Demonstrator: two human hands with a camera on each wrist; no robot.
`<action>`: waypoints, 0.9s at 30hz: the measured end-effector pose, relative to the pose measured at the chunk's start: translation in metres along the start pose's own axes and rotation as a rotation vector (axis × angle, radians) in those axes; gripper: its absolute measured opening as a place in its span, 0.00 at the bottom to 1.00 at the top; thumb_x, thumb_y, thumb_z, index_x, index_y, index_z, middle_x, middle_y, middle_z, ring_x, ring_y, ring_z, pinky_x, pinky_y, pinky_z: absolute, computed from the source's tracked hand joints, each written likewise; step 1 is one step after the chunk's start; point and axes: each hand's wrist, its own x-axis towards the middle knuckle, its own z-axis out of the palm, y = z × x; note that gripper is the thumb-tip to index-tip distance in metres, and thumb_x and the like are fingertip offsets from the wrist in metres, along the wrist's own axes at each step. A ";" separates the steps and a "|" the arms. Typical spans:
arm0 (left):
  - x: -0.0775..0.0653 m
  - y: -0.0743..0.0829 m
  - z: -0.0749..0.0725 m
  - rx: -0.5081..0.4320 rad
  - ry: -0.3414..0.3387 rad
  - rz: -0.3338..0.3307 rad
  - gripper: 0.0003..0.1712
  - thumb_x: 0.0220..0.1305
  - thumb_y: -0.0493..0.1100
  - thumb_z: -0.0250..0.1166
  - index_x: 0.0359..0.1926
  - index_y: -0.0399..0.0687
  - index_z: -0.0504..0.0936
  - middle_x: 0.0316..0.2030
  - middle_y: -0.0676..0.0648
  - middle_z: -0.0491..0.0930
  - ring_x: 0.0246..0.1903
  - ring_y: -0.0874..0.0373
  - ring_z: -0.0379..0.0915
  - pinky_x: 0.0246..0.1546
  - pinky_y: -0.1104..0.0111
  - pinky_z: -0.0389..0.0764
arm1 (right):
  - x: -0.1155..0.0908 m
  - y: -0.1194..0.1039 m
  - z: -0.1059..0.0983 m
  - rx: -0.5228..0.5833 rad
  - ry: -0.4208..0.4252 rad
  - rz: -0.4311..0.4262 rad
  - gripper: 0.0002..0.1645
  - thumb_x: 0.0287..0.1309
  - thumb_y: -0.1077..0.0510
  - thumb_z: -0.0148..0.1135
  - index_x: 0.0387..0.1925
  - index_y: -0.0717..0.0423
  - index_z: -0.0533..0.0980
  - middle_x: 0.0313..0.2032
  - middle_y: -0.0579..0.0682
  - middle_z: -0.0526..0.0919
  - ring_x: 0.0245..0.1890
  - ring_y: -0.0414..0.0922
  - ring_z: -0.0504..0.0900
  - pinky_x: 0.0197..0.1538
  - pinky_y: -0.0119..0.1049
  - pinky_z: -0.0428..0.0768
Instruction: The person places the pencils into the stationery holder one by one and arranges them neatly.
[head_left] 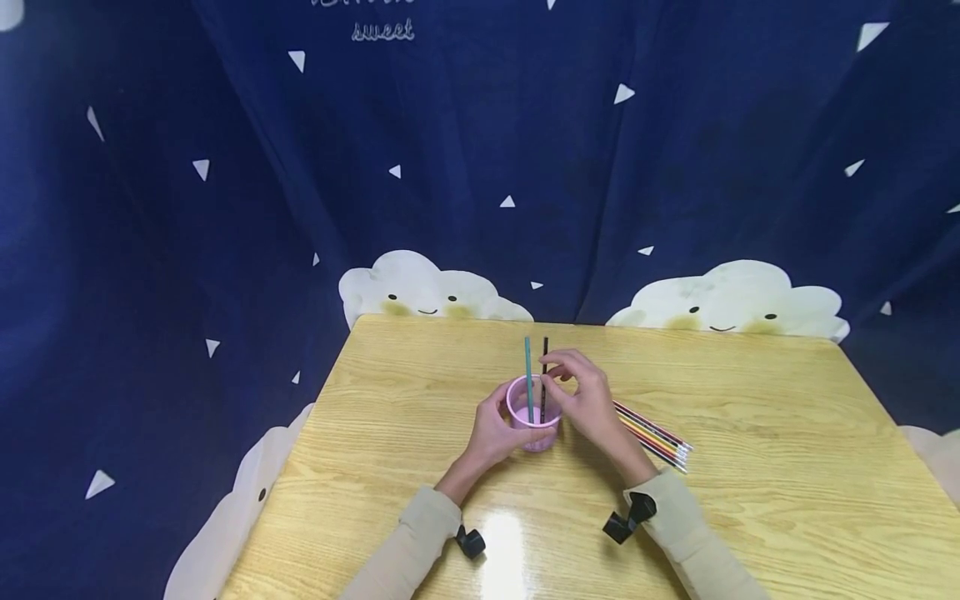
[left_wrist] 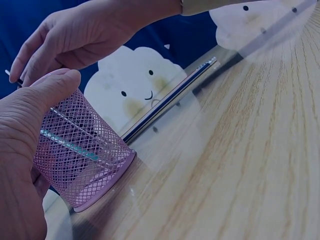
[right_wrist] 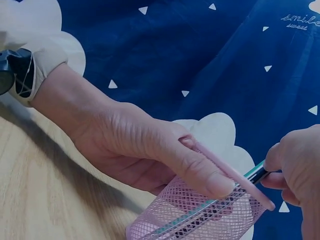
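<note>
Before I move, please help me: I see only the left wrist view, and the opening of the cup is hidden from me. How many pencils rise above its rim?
Observer: Two, in the head view: a teal pencil and a black pencil.
Operator: Thank you. Which one is the right hand holding, please?
Observer: The right hand pinches the black pencil.
Operator: And is the cup standing at the far edge of the table?
Observer: No. The head view shows a strip of wood between the cup and that edge.
</note>
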 end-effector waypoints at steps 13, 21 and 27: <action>0.000 -0.001 0.000 0.030 0.007 0.007 0.48 0.43 0.40 0.88 0.67 0.47 0.77 0.59 0.47 0.83 0.57 0.51 0.80 0.60 0.52 0.83 | -0.005 0.004 0.009 -0.011 -0.027 -0.001 0.19 0.55 0.74 0.74 0.48 0.62 0.84 0.43 0.56 0.87 0.35 0.48 0.88 0.36 0.43 0.87; 0.001 -0.002 0.001 -0.015 0.002 0.021 0.48 0.44 0.38 0.87 0.68 0.46 0.77 0.59 0.45 0.82 0.60 0.46 0.79 0.63 0.49 0.81 | -0.001 0.005 0.012 -0.083 -0.032 -0.006 0.16 0.55 0.71 0.75 0.46 0.59 0.86 0.43 0.52 0.88 0.42 0.54 0.86 0.46 0.52 0.84; -0.002 0.002 0.002 -0.037 0.007 0.006 0.49 0.43 0.34 0.86 0.68 0.41 0.76 0.60 0.40 0.81 0.60 0.41 0.78 0.63 0.43 0.79 | -0.001 0.007 0.014 -0.131 -0.053 0.026 0.15 0.54 0.70 0.75 0.44 0.57 0.87 0.43 0.52 0.90 0.41 0.57 0.82 0.46 0.46 0.79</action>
